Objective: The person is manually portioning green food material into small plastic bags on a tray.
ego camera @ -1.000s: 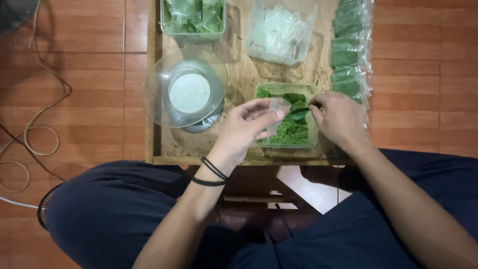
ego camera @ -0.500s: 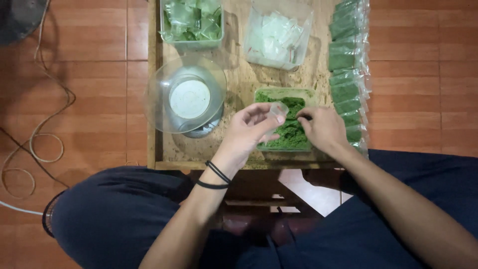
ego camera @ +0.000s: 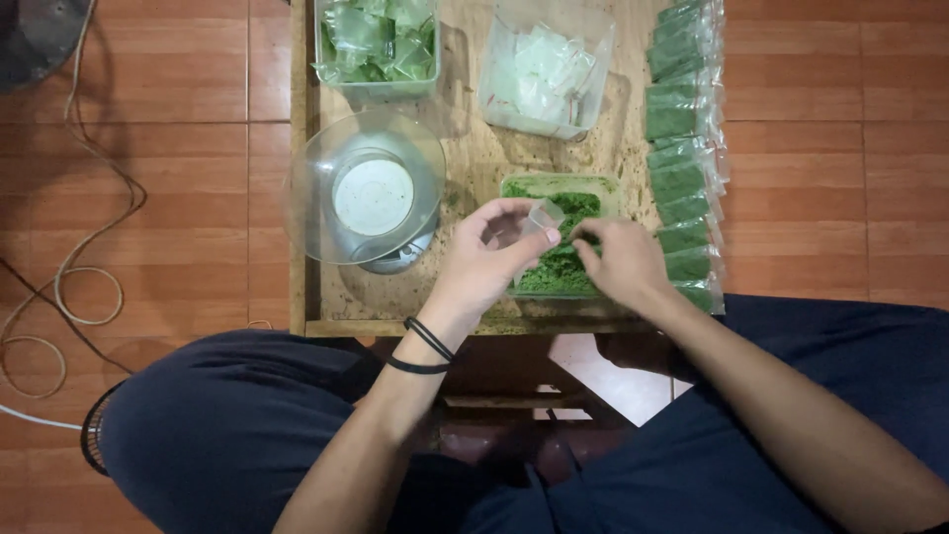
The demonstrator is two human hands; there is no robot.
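My left hand (ego camera: 486,259) holds a small clear plastic bag (ego camera: 542,216) open between thumb and fingers, over the near-left part of a clear tub of green powder (ego camera: 560,265). My right hand (ego camera: 619,262) is in the tub, fingers closed on a small green scoop that is mostly hidden under them, close beside the bag's mouth. The tub sits on a low wooden table (ego camera: 474,163). A black band is on my left wrist.
A clear bowl (ego camera: 364,188) rests on a scale at the table's left. Behind stand a tub of green-tinted bags (ego camera: 378,42) and a tub of clear empty bags (ego camera: 544,67). Filled green packets (ego camera: 684,148) line the right edge. Cables (ego camera: 69,267) lie on the floor.
My right hand has moved left and nearer across the tub, toward the bag. My left hand stays over the tub holding the bag, shifted only slightly.
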